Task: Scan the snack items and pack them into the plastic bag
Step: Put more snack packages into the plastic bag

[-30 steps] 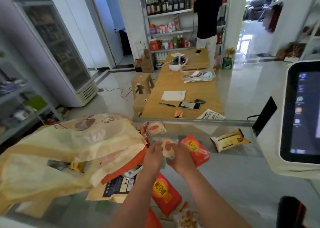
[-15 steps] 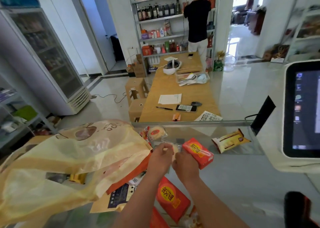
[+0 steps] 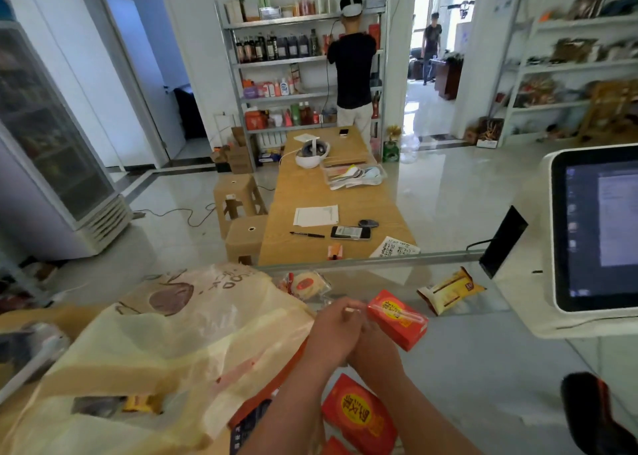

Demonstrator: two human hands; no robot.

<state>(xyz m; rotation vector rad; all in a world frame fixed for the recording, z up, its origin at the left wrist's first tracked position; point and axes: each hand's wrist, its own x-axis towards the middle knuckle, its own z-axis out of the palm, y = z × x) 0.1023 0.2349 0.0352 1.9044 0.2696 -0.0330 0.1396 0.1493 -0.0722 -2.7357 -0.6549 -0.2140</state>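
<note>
hands first: the left hand (image 3: 333, 333) and the right hand (image 3: 374, 354) meet over the middle of the glass tabletop (image 3: 483, 368), pressed close together. the left fingers (image 3: 345, 311) curl over toward the right hand. the right fingers are hidden behind them. i cannot tell whether either hand grips a snack or only touches the other, since anything between the palms is out of sight.

relation that matters: the nearest red box (image 3: 397, 318) lies just to the right of the fingers, its closer end touching or all but touching them. its long axis slants from far-left to near-right, leading away from the hands. the right hand is the nearer one to it. the plastic bag (image 3: 172, 347) lies slumped on the opposite side, just left of the left hand, so anything packed would have to go leftward. what i judge to be the scanner (image 3: 593, 416), black and red, sits at the lower right, well apart from both hands.

count: one plastic bag. three red packs are in view: the box by the fingers, a second red box (image 3: 359, 416) between the forearms, and a red corner (image 3: 333, 447) at the bottom edge. one round snack (image 3: 307, 284) in clear wrap lies just beyond the hands. one yellow-wrapped snack (image 3: 448, 290) lies farther right, near the screen (image 3: 600, 233). two small packets show dimly through the bag.
</note>
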